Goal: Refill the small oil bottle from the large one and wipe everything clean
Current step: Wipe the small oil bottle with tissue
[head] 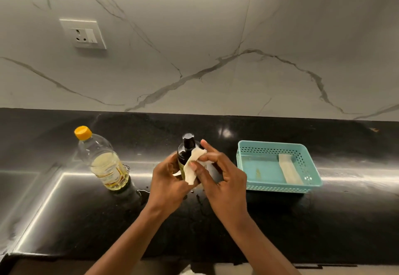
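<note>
Small oil bottle point(187, 147), dark and capped, is at the middle of the table point(194, 235), with the left grip point(167, 180) curled round its lower body. Right grip point(224, 183) pinches a white tissue point(194, 166) against the bottle's side. Large oil bottle point(105, 162) stands toward the left edge.

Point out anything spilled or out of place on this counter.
Liquid, likely oil, lies in small puddles and drops on the black countertop, by the large oil bottle and the small oil bottle. Nothing else stands out.
</note>
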Available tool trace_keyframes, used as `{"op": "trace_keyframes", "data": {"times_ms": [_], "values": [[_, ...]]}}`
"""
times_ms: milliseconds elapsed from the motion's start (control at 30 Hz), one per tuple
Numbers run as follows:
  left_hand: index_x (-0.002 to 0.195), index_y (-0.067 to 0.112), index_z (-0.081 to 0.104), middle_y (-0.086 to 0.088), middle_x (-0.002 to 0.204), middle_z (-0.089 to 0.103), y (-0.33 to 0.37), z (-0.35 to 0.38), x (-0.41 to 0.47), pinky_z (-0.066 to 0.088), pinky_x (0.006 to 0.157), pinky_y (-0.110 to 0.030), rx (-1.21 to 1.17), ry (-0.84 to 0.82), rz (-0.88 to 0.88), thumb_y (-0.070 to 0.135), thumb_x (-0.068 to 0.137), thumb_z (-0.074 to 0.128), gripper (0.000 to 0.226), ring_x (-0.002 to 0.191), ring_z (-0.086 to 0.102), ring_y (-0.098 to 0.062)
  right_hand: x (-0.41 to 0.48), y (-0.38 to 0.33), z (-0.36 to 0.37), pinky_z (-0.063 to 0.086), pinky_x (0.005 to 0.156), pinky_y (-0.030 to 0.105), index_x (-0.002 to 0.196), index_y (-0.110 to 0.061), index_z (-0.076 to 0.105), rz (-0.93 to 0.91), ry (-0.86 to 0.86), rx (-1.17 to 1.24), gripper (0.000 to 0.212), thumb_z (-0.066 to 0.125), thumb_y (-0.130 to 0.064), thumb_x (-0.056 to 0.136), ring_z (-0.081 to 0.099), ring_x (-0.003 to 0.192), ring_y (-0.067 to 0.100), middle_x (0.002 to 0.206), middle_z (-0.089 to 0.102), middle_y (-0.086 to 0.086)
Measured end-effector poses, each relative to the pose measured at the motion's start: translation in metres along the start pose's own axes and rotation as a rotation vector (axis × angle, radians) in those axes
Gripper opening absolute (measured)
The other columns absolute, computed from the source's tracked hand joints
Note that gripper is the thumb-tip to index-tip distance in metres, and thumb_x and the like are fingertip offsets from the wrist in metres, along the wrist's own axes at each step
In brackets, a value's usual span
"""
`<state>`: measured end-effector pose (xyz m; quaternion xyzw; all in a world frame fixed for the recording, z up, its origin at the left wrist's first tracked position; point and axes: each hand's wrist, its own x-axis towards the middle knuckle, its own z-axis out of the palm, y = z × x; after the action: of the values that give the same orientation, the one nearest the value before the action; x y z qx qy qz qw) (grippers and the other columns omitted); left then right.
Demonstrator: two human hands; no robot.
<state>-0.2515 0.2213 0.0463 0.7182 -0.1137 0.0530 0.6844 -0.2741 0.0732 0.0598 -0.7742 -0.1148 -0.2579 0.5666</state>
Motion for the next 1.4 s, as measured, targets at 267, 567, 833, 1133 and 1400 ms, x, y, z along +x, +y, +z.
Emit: {"op": "trace_keyframes", "data": {"times_ms": [267, 567, 833, 1133, 1400], "values": [[0.123, 0.018, 0.074, -0.006, 0.102, 0.082, 0.034, -0.013, 0.011, 0.064, 0.077, -0.028, -0.02, 0.03, 0.045, 0.019, 0.083, 0.092, 0.044, 0.094, 0.08, -0.026, 0.018, -0.024, 0.029, 0.06, 0.102, 0.038, 0.14, -0.025, 0.065, 0.044, 0.176, 0.088, 0.035, 0.067, -0.025, 0.105, 0.063, 0.132, 0.005, 0.142, 0.068, -0.009], [0.122, 0.013, 0.073, 0.0, 0.105, 0.081, 0.042, -0.029, 0.014, 0.063, 0.081, -0.025, 0.021, 0.013, 0.098, 0.02, 0.082, 0.087, 0.042, 0.096, 0.08, -0.02, 0.018, -0.034, 0.04, 0.053, 0.11, 0.033, 0.16, -0.022, 0.044, 0.004, -0.051, -0.032, 0.046, 0.041, -0.029, 0.114, 0.056, 0.141, 0.008, 0.154, 0.059, -0.001], [0.121, 0.02, 0.076, -0.008, 0.105, 0.082, 0.041, -0.037, 0.012, 0.066, 0.077, -0.042, -0.075, 0.062, 0.068, 0.031, 0.077, 0.091, 0.048, 0.094, 0.08, -0.027, -0.004, -0.042, 0.041, 0.05, 0.109, 0.023, 0.16, -0.034, 0.041, 0.104, -0.088, -0.018, 0.046, 0.031, -0.043, 0.116, 0.055, 0.14, 0.002, 0.152, 0.057, -0.017], [0.132, 0.024, 0.073, -0.006, 0.12, 0.081, 0.056, -0.051, 0.022, 0.066, 0.087, -0.038, -0.063, -0.041, 0.175, 0.034, 0.081, 0.094, 0.056, 0.106, 0.08, -0.028, 0.02, -0.052, 0.038, 0.056, 0.088, 0.024, 0.123, -0.033, 0.067, 0.206, -0.126, 0.194, 0.048, 0.028, -0.058, 0.111, 0.072, 0.106, 0.011, 0.108, 0.074, -0.011], [0.126, 0.034, 0.077, -0.005, 0.116, 0.082, 0.057, -0.053, 0.027, 0.065, 0.082, -0.029, -0.16, 0.013, 0.164, 0.043, 0.077, 0.094, 0.053, 0.102, 0.081, -0.023, 0.012, -0.076, 0.041, 0.051, 0.107, 0.025, 0.157, -0.034, 0.045, 0.133, -0.146, 0.28, 0.054, 0.025, -0.057, 0.112, 0.059, 0.136, 0.012, 0.146, 0.062, -0.011]]}}
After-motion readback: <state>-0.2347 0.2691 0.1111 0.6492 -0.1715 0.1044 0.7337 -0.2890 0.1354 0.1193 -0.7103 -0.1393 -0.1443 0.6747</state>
